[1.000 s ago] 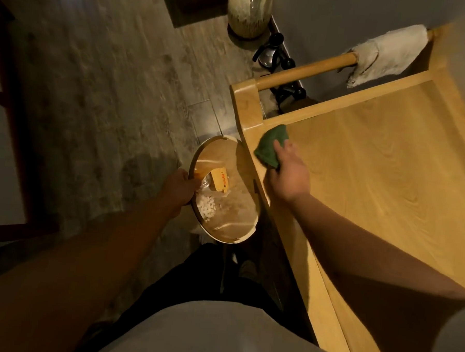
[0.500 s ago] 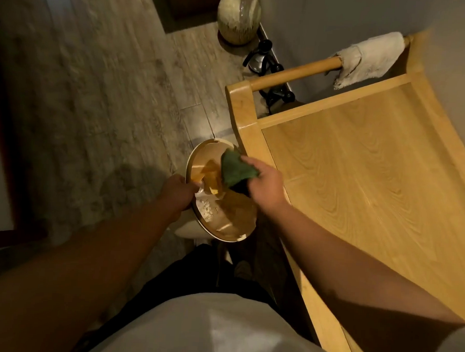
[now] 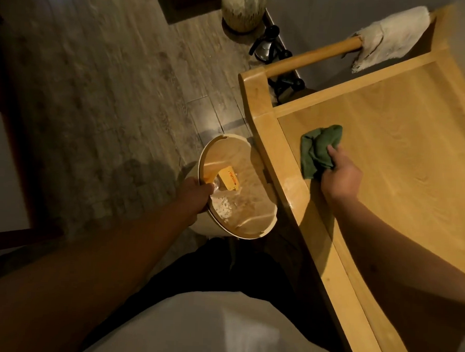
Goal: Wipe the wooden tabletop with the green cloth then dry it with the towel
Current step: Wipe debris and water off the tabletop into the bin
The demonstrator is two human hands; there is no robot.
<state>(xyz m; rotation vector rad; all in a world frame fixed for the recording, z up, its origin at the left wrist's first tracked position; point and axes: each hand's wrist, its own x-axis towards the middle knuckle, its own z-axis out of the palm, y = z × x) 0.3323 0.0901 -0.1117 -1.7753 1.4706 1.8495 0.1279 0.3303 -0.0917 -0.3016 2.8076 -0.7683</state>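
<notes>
Gripped crumpled green cloth [image 3: 317,149] in right hand [image 3: 340,172] on smooth wooden tabletop [image 3: 405,147], long axis toward upper right; clutched round bin [image 3: 235,231] rim with left hand [image 3: 195,191].

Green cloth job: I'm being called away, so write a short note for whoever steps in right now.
Right hand grips the bunched green cloth on the wooden tabletop, near its left edge.
Left hand holds the rim of the round bin just off that edge; crumbs and a yellow scrap lie inside.
Towel hangs untouched on the wooden rail at the far end.
Done: a wet sheen shows only on the edge strip near the cloth.
Left: wipe the rest of the top, then fetch the towel and dry it.
</notes>
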